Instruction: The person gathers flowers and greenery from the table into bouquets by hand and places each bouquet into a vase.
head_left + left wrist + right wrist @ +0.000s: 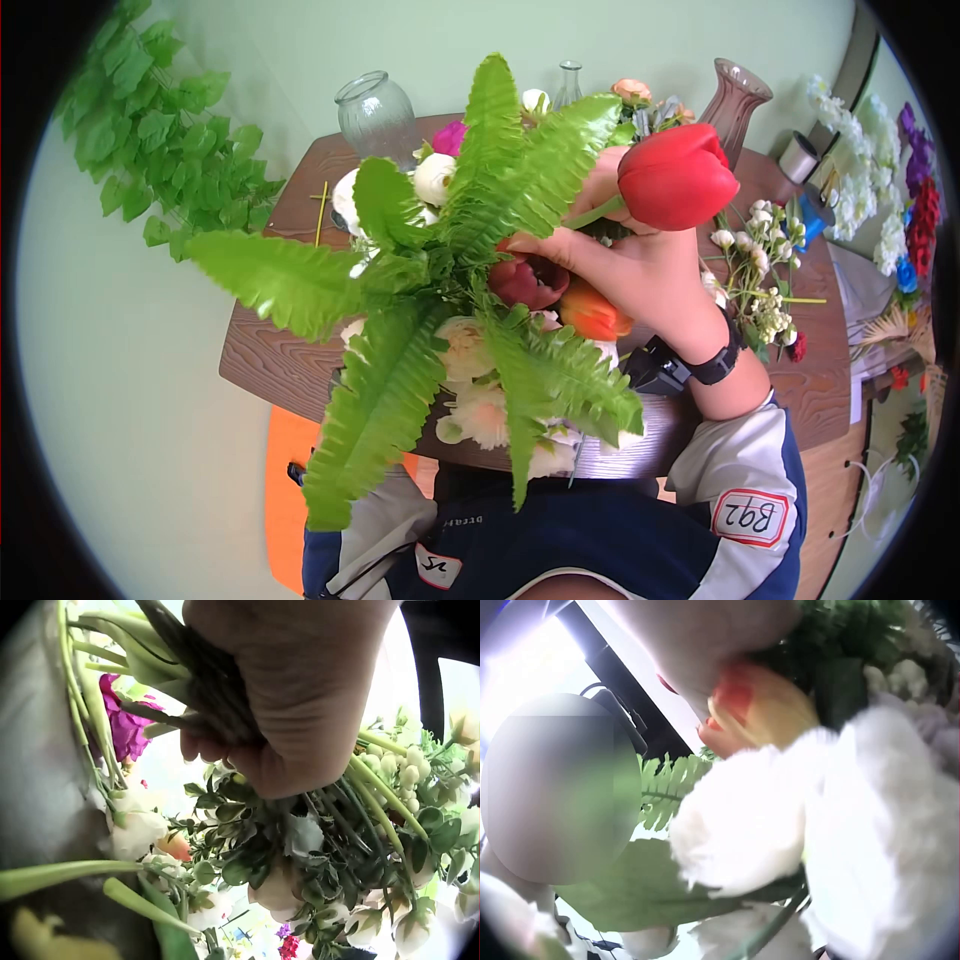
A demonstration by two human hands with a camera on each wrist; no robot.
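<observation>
A bouquet of artificial flowers fills the middle of the head view, with broad green fern leaves (390, 420), a dark red tulip (527, 280), an orange tulip (595, 310) and pale blooms (470, 350). Below the blooms, my left hand (300, 697) grips the bundled stems (217, 690) in the left wrist view; the bouquet hides this hand from the head camera. At the bouquet's right side, my right hand (645, 275) pinches the green stem of a red tulip (678, 178) between thumb and fingers. White flowers (742, 817) crowd the right wrist view.
On the wooden table (270, 340), a clear glass vase (378, 115) and a pinkish ribbed vase (735, 100) stand at the back. Small white flower sprays (765, 250) lie on the right. Green vines (160, 130) hang at left, and more flowers (890, 190) are beyond the table's right edge.
</observation>
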